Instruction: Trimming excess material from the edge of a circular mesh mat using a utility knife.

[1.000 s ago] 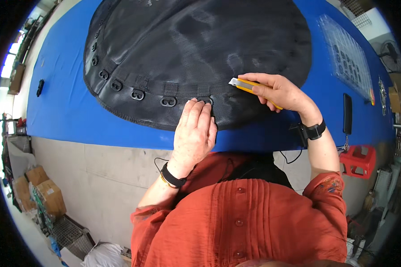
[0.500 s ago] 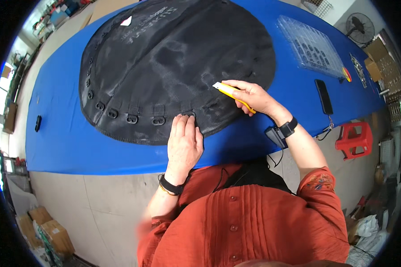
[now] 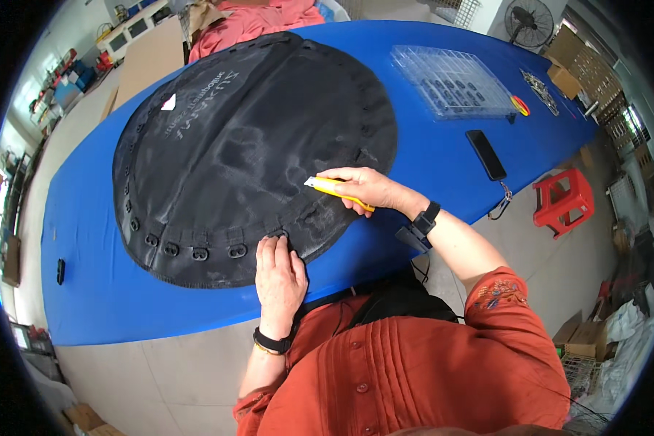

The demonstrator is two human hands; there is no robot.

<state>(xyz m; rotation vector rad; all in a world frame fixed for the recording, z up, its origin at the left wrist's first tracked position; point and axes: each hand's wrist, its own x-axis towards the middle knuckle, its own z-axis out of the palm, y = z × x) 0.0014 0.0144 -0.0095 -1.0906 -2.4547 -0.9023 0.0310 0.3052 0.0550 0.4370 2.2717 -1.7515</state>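
Observation:
A large round black mesh mat (image 3: 240,138), with black plastic buckles (image 3: 200,253) along its near and left edge, lies on the blue table cover. My left hand (image 3: 280,276) rests on the mat's near edge, its fingers stretched out together and the thumb apart. Its fingertips touch one buckle, which they partly hide. Above the mat, to the right of that, my right hand (image 3: 367,190) is closed round a yellow utility knife (image 3: 330,187). The knife's blade end points left over the mesh. A small white tag (image 3: 169,102) sits on the mat's far left part.
On the blue table (image 3: 87,240) are a clear compartment box (image 3: 458,87) of dark parts, a phone (image 3: 485,155), a yellow-and-red ring (image 3: 520,106), and a small black piece (image 3: 60,271) at left. A red stool (image 3: 563,202) stands beyond the table's right edge.
The view has shifted, so the table and mat appear lower and further left, and pink cloth shows at the back. My hands keep nearly the same places over the mat; the knife stays gripped.

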